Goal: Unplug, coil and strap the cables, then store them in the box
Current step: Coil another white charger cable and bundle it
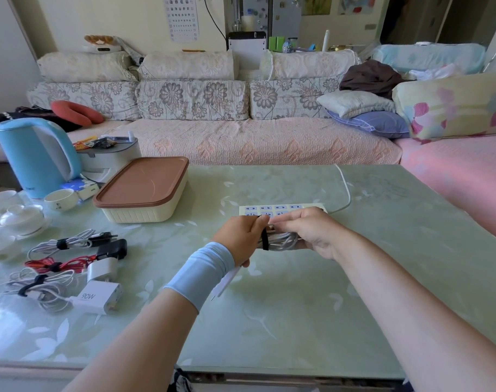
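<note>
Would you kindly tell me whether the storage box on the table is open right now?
No, the brown lid sits flat and closed on top of the cream box.

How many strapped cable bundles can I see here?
4. Three lie on the table's left: far white bundle, red bundle, near white bundle. The fourth bundle is held by the left hand and right hand. More may hide in the closed box.

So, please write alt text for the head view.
The left hand and right hand hold a coiled white cable above a pale green table, the left pinching a black strap around it. Strapped cables and chargers lie at left, near a brown-lidded cream box.
</note>
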The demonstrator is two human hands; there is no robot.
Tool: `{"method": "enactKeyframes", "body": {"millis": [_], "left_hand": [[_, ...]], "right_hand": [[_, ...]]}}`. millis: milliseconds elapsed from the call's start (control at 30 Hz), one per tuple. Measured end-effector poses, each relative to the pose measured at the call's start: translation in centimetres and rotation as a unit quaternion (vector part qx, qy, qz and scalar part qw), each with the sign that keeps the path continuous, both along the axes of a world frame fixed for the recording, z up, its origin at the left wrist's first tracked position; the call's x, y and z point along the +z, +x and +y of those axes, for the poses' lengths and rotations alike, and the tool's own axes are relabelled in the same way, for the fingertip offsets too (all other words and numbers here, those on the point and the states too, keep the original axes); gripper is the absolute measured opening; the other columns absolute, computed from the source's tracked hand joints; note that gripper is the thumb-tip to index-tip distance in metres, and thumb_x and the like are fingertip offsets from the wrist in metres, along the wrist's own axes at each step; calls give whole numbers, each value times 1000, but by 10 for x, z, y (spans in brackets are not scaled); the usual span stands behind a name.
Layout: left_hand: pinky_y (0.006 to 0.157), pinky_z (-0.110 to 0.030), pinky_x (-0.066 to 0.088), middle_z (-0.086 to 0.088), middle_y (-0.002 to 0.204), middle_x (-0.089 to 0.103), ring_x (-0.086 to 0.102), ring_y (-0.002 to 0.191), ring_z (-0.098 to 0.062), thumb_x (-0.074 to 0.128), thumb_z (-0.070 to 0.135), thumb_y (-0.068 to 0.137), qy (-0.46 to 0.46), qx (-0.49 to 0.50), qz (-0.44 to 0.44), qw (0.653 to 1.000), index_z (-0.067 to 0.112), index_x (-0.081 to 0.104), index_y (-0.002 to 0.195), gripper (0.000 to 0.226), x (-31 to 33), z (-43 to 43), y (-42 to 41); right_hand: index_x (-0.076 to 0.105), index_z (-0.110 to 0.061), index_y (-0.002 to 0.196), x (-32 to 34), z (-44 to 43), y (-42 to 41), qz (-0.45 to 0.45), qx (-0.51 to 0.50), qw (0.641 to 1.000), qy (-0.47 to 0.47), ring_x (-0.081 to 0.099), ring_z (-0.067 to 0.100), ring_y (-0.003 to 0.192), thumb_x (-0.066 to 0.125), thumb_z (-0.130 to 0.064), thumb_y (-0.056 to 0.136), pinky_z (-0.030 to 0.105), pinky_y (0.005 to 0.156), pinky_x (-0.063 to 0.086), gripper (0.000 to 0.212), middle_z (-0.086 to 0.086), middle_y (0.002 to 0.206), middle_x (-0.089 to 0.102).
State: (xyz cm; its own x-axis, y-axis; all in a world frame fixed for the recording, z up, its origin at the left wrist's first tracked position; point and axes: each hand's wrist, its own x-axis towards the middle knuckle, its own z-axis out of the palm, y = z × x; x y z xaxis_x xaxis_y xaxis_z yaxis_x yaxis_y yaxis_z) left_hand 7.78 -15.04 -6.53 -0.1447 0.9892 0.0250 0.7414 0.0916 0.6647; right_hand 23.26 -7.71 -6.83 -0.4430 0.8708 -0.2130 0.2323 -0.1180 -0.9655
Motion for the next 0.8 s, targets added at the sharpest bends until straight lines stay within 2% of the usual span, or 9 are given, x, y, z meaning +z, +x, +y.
{"method": "enactKeyframes", "body": {"millis": [133,267,367,433,500,567,700,800], "left_hand": [[44,-24,47,0,69,60,62,41,-27,30,43,102,49,0,-3,999,29,62,95,35,3,-1,4],[38,-29,43,-5,79,58,59,38,-25,34,35,101,113,-3,-9,994,29,60,84,31,4,-1,7],[39,-28,44,-5,82,59,59,37,-25,36,36,101,122,-14,-7,992,29,58,76,34,4,-1,8],[45,-31,48,0,71,59,60,37,-25,36,36,102,101,-21,-8,995,26,58,76,35,4,0,9],[47,-24,43,4,51,56,60,38,-24,35,36,102,79,-19,-13,997,20,60,81,35,4,0,9],[41,-15,34,10,41,54,59,36,-23,35,36,102,68,-10,-27,997,19,60,85,34,5,1,7],[34,-15,31,9,37,52,55,33,-22,36,39,101,56,4,-56,997,21,58,85,33,5,0,2],[34,-15,32,6,39,53,59,38,-27,37,40,101,57,10,-67,996,21,58,82,34,5,0,1]], "right_hand": [[73,-15,82,-1,0,-4,1,-36,999,-36,68,25,72,73,-9,86,46,82,58,8,9,75,73],[73,-13,85,0,2,-1,15,-50,997,-52,68,26,74,72,-4,84,42,76,60,9,12,81,72],[74,-10,87,1,2,2,22,-50,996,-67,69,28,77,70,1,83,45,81,60,12,15,85,73],[74,-6,94,2,2,4,30,-41,996,-77,69,28,80,68,-1,82,44,81,60,15,16,90,73],[73,-2,103,3,1,6,37,-35,995,-81,68,26,79,68,-7,83,38,75,60,21,16,91,73],[72,0,104,4,-1,6,46,-33,996,-75,68,27,78,71,-11,82,37,72,59,24,16,91,72],[72,-5,100,5,-5,4,74,-12,993,-94,67,27,82,70,-14,83,42,79,59,19,17,93,72],[70,-7,94,5,-7,0,88,-11,990,-112,69,26,75,69,-15,87,40,75,60,11,14,85,72]]}}
